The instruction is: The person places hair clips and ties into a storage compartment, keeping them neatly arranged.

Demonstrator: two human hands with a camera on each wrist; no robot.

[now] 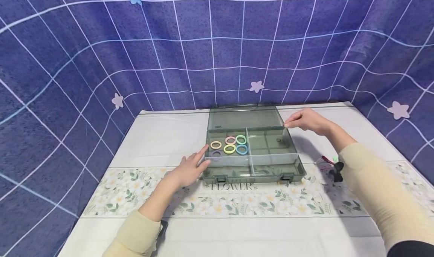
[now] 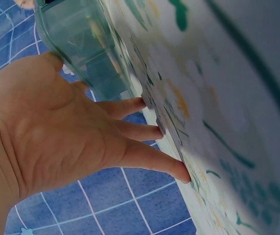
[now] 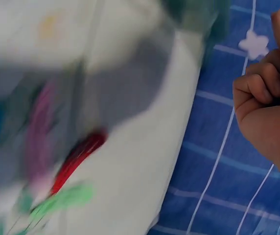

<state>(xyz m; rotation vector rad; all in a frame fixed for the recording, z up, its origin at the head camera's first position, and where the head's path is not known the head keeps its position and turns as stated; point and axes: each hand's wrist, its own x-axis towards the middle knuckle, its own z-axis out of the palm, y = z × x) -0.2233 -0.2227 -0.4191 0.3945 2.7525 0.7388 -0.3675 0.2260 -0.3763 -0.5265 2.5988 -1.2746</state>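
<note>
Behind the translucent grey compartment box (image 1: 254, 179) hangs a blue grid-patterned curtain (image 1: 227, 53); beneath the box spreads the cloth-covered bench (image 1: 244, 230). The box's long axis runs left to right before the person, its lid (image 1: 242, 118) laid open at the rear. The relation that counts is that the box lies between the two hands. The left hand (image 1: 186, 171) is at its left end, fingers spread and nearly straight, released, up against that end. The right hand (image 1: 310, 122) is at its rear right corner, fingers bunched just beside the lid's edge; whether they pinch it or only touch it I cannot tell. Six ring-shaped bands (image 1: 229, 152) lie in the box's rear left compartment, nearer the left hand; from the right fingers they lie leftward and toward the front. Off the box's right end, a red strip (image 3: 79, 159) and a green strip (image 3: 64, 201) rest on the bench.
</note>
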